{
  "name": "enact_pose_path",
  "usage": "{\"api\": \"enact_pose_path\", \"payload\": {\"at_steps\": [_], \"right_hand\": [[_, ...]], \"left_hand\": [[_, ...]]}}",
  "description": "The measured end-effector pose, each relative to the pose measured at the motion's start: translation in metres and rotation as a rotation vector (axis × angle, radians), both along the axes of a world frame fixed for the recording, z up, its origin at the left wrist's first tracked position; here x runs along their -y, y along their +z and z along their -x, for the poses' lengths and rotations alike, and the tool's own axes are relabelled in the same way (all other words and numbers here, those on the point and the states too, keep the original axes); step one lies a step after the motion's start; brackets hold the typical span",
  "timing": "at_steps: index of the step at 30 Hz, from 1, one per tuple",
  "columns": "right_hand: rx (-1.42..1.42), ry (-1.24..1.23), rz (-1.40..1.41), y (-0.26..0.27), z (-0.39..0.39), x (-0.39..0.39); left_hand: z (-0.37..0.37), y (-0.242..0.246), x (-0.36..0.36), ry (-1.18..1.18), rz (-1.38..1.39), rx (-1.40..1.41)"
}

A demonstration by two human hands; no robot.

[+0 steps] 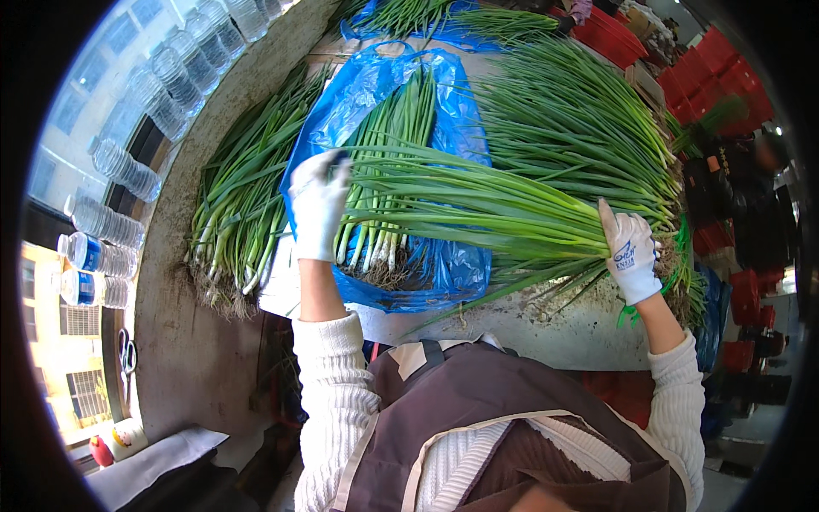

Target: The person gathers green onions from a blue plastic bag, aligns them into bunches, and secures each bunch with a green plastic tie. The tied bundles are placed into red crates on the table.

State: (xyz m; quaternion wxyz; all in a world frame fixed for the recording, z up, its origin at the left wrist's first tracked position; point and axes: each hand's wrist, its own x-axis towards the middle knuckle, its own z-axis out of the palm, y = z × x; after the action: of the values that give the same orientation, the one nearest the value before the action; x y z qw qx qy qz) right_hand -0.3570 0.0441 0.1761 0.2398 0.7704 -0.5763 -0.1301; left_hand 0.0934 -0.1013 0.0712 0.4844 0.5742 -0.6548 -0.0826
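My right hand point(630, 253), in a white glove bearing printed writing, grips a bunch of green onions point(512, 205) close to its root end. The long leaves fan leftward across the blue plastic bag point(457, 262). Inside that spread bag lies another bunch of green onions point(384, 211), white stems and roots toward me. Over the bag's left edge is my left hand point(320, 208), also gloved, beside the held leaf tips. Its thumb and fingers look apart, slightly curled and a little blurred, with nothing seen between them.
Left of the bag lies a pile of green onions point(249, 185); a larger heap point(569, 121) fills the right. Plastic bottles point(125, 169) line the window ledge, with scissors point(127, 358) nearer me. Red crates point(716, 77) stand beyond the table point(409, 326). A sleeve point(580, 9) shows at the top.
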Motion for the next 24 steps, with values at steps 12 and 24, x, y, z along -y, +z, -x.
{"api": "enact_pose_path", "payload": {"at_steps": [12, 24], "right_hand": [[0.028, 0.026, 0.025, 0.003, 0.003, 0.0], [0.075, 0.059, 0.123, 0.015, 0.041, -0.004]], "left_hand": [[0.101, 0.023, 0.015, -0.535, -0.092, 0.46], [-0.089, 0.008, -0.022, 0.895, 0.016, 0.502]]}}
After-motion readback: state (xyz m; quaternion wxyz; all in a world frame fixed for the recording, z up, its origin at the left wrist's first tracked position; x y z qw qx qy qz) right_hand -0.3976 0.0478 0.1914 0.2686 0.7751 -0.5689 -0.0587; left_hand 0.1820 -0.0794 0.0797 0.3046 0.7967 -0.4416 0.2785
